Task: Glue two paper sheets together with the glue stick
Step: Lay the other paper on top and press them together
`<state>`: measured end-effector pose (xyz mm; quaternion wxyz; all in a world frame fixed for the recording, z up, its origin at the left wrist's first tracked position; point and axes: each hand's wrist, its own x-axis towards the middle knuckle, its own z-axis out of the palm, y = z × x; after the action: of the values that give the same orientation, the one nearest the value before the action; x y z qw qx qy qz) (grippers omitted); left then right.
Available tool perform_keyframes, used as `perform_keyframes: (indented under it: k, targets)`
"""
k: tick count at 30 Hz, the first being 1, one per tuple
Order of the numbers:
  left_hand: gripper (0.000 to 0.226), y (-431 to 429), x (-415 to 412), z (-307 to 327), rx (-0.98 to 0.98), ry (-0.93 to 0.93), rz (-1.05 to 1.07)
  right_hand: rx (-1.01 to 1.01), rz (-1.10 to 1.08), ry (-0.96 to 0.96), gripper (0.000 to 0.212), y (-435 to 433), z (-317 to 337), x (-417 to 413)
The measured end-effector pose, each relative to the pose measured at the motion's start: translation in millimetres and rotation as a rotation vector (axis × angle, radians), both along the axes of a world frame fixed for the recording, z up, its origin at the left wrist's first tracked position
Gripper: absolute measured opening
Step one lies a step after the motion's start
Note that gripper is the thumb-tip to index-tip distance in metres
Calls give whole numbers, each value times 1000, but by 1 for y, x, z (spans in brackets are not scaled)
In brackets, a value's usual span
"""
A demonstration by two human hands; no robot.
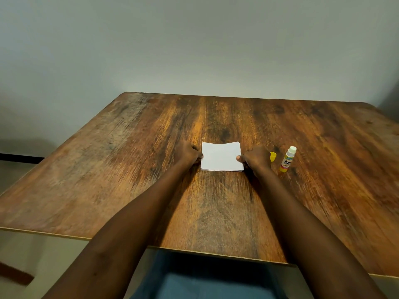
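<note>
Both arms reach forward; left hand (187, 155) and right hand (257, 159) pinch opposite edges of the paper sheets (221, 156)

White paper sheets (220, 156) stacked; uncapped glue stick (287, 159) upright.

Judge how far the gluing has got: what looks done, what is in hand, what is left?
Done: the glue stick stands uncapped, its cap beside it, and the sheets lie stacked on the table. In hand: the left hand and right hand pinch the stack's side edges. Left: pressing flat and recapping; whether glue is between them cannot be seen.
</note>
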<state>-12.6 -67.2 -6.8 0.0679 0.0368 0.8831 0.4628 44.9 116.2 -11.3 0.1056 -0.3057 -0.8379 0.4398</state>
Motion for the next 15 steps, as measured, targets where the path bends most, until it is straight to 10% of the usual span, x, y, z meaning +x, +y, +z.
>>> perform_keyframes:
  k: [15]
  targets:
    - [20,1,5,3,-28,20,-17,24,-4,-13,27,-1,-2,-1]
